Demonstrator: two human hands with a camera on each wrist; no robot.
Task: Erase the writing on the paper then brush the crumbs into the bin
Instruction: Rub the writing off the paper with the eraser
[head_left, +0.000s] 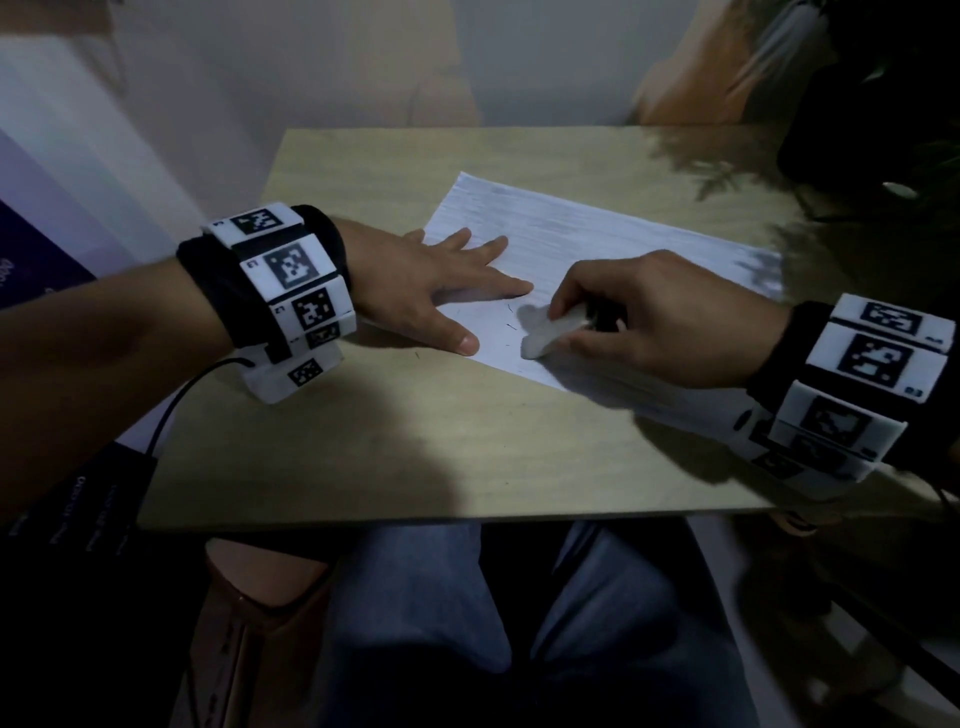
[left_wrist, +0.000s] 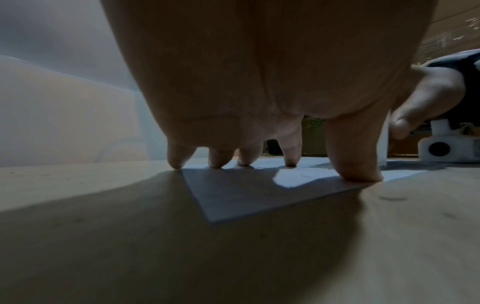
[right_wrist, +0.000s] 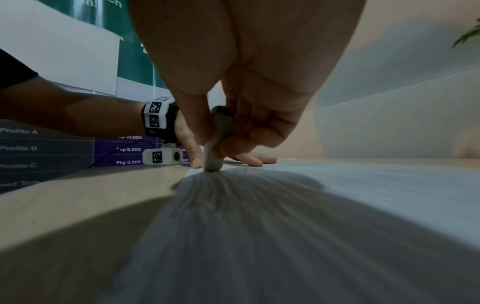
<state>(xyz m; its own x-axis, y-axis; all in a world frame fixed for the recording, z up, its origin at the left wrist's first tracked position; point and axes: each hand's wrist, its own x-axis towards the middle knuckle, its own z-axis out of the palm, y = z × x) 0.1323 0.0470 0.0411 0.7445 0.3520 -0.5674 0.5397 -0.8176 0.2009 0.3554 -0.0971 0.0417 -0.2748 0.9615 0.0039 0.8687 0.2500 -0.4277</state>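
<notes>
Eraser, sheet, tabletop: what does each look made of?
Eraser: likely matte white rubber or vinyl; rounded, worn end pressed on the sheet, pinched by the right hand.
Paper: thin white ruled sheet, matte; lies flat, faint lines, held by the left hand.
Table: pale wood-look top, faint grain, low sheen; probably laminate or veneer, cannot tell which.

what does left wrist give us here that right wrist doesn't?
Left wrist only: the left hand from beneath, spread fingertips pressing down the near corner of the paper, with the small finger at its edge.
Right wrist only: the right hand with its grip on the eraser, whose tip touches the sheet; a purple price chart in the background.
Both: paper on the wooden table, and the opposite hand with its wrist camera visible in the background.
</notes>
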